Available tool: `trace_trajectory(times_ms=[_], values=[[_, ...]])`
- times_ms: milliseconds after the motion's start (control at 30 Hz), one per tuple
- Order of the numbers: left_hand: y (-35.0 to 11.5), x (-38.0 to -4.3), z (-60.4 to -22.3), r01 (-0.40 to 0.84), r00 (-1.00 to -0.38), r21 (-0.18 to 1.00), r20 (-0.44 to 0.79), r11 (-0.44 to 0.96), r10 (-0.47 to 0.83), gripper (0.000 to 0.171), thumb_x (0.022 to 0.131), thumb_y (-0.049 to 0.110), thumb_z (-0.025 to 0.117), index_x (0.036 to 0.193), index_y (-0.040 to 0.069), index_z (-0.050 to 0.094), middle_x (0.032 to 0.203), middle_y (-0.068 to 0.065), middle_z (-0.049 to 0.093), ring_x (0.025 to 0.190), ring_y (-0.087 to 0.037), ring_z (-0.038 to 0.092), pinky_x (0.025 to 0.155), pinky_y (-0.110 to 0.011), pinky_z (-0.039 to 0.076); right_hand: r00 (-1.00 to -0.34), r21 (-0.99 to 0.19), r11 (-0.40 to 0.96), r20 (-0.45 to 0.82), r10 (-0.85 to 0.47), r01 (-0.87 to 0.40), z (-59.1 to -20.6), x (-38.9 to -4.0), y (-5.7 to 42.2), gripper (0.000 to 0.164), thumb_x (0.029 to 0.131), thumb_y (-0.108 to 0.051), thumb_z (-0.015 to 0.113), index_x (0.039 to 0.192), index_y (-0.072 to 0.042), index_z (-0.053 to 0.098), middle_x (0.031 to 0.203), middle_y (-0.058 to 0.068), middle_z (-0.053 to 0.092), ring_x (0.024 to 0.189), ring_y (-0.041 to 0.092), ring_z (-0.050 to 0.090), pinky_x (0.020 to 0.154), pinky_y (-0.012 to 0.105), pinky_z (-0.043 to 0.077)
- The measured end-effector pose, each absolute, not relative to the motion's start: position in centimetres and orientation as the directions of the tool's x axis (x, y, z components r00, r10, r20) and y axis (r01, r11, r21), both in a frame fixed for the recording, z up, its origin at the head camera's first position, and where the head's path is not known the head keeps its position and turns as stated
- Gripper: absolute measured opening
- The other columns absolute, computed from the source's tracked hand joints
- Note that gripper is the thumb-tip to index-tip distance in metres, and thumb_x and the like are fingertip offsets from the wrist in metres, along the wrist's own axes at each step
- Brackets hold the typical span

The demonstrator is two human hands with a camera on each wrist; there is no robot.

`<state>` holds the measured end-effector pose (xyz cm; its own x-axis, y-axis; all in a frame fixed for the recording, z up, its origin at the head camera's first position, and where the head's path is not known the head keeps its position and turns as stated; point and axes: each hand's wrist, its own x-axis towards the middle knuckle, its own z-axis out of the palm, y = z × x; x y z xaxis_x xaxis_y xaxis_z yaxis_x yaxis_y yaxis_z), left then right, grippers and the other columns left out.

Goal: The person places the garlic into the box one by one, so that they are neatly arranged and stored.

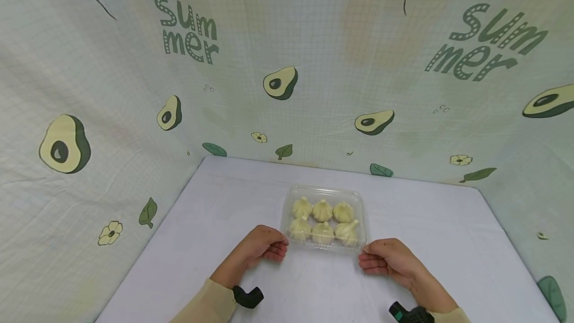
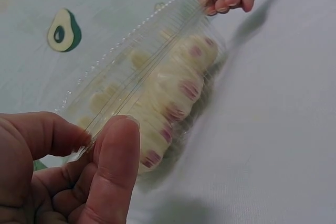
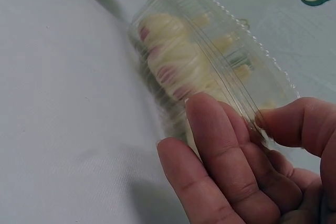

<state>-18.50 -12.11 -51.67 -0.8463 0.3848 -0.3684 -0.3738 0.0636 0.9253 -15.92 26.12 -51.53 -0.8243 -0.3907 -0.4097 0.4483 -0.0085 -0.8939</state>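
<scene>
A clear plastic clamshell box (image 1: 326, 193) lies on the white table, with several pale garlic bulbs (image 1: 322, 210) inside in two rows. Purplish patches show on the bulbs in both wrist views. At the box's near left corner my left hand (image 1: 263, 247) pinches the rim between thumb and fingers. My right hand (image 1: 391, 261) grips the near right corner the same way. Through the left wrist view, the rim (image 2: 173, 43) between lid and base runs from one hand to the other. The box appears closed over the garlic.
White cloth covers the table (image 1: 237, 188) on all sides of the box. Behind and beside it hangs a pale green curtain (image 1: 314, 113) printed with avocados and leaves. A black device (image 1: 248, 297) is strapped to the left wrist, another (image 1: 410, 314) to the right.
</scene>
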Motion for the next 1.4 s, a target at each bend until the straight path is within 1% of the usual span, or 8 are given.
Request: trace_trajectory(times_ms=[300, 633, 900, 1100, 1200, 1267, 1333, 1400], values=[[-12.3, -18.5, -51.7, -0.369, -0.849, 0.927, -0.366, 0.069, 0.382, 0.035, 0.097, 0.012, 0.064, 0.108, -0.021, 0.068, 0.074, -0.001, 0.069, 0.066, -0.009, 0.069, 0.064, -0.025, 0.062, -0.827, -0.896, -0.003, -0.408, -0.387, 0.444, -51.4, -15.9, 25.9, 0.024, 0.105, -0.01, 0.059, 0.108, 0.009, 0.073, 0.094, 0.009, 0.08, 0.086, 0.017, 0.08, 0.084, 0.037, 0.064], [-12.3, -18.6, -52.3, -0.395, -0.843, 0.918, -0.379, 0.039, 0.382, 0.039, 0.101, 0.017, 0.062, 0.116, -0.019, 0.068, 0.084, -0.005, 0.075, 0.074, -0.012, 0.074, 0.072, -0.029, 0.064, -0.819, -0.872, -0.048, -0.436, -0.373, 0.487, -51.4, -15.9, 26.0, 0.029, 0.105, -0.013, 0.059, 0.117, 0.011, 0.07, 0.098, 0.01, 0.08, 0.093, 0.02, 0.079, 0.087, 0.038, 0.064], [-12.3, -18.7, -52.4, -0.405, -0.829, 0.913, -0.387, 0.042, 0.404, 0.04, 0.106, 0.023, 0.058, 0.11, -0.015, 0.071, 0.085, -0.008, 0.076, 0.076, -0.016, 0.076, 0.073, -0.033, 0.065, -0.789, -0.853, -0.071, -0.443, -0.427, 0.517, -51.5, -15.9, 26.2, 0.032, 0.109, -0.02, 0.055, 0.114, 0.007, 0.071, 0.099, 0.011, 0.08, 0.095, 0.023, 0.08, 0.088, 0.04, 0.064], [-12.2, -18.7, -52.4, -0.403, -0.835, 0.915, -0.383, 0.037, 0.396, 0.043, 0.108, 0.028, 0.056, 0.11, -0.013, 0.071, 0.087, -0.009, 0.075, 0.076, -0.016, 0.076, 0.073, -0.034, 0.065, -0.788, -0.849, -0.077, -0.446, -0.424, 0.522, -51.5, -16.2, 26.3, 0.035, 0.11, -0.023, 0.054, 0.116, 0.008, 0.07, 0.1, 0.012, 0.08, 0.096, 0.023, 0.079, 0.089, 0.041, 0.063], [-12.6, -18.5, -52.3, -0.39, -0.85, 0.919, -0.384, 0.059, 0.361, 0.049, 0.108, 0.034, 0.059, 0.111, -0.013, 0.071, 0.088, -0.009, 0.075, 0.076, -0.016, 0.075, 0.074, -0.035, 0.065, -0.814, -0.862, -0.048, -0.456, -0.359, 0.504, -51.4, -16.1, 26.4, 0.041, 0.11, -0.027, 0.056, 0.12, 0.011, 0.067, 0.103, 0.013, 0.08, 0.097, 0.024, 0.079, 0.089, 0.042, 0.063], [-13.1, -18.4, -52.3, -0.347, -0.877, 0.931, -0.365, 0.113, 0.311, 0.052, 0.108, 0.039, 0.06, 0.11, -0.011, 0.071, 0.088, -0.008, 0.074, 0.075, -0.015, 0.073, 0.073, -0.034, 0.065, -0.85, -0.879, -0.003, -0.459, -0.26, 0.476, -51.3, -16.0, 26.4, 0.045, 0.11, -0.03, 0.058, 0.124, 0.013, 0.064, 0.105, 0.013, 0.079, 0.098, 0.023, 0.079, 0.088, 0.042, 0.064], [-13.7, -18.3, -52.3, -0.268, -0.918, 0.94, -0.316, 0.213, 0.238, 0.051, 0.106, 0.043, 0.062, 0.106, -0.007, 0.074, 0.087, -0.007, 0.073, 0.074, -0.013, 0.071, 0.071, -0.031, 0.064, -0.886, -0.896, 0.069, -0.444, -0.134, 0.439, -51.1, -15.9, 26.5, 0.049, 0.109, -0.031, 0.06, 0.129, 0.014, 0.062, 0.108, 0.013, 0.078, 0.098, 0.022, 0.078, 0.087, 0.04, 0.064], [-14.5, -18.3, -52.2, -0.163, -0.962, 0.917, -0.229, 0.365, 0.147, 0.047, 0.106, 0.044, 0.063, 0.1, -0.001, 0.076, 0.084, -0.005, 0.073, 0.073, -0.013, 0.067, 0.069, -0.031, 0.06, -0.916, -0.904, 0.171, -0.401, -0.021, 0.392, -50.8, -15.9, 26.6, 0.05, 0.109, -0.029, 0.06, 0.133, 0.015, 0.059, 0.113, 0.017, 0.076, 0.102, 0.022, 0.076, 0.086, 0.038, 0.064]])
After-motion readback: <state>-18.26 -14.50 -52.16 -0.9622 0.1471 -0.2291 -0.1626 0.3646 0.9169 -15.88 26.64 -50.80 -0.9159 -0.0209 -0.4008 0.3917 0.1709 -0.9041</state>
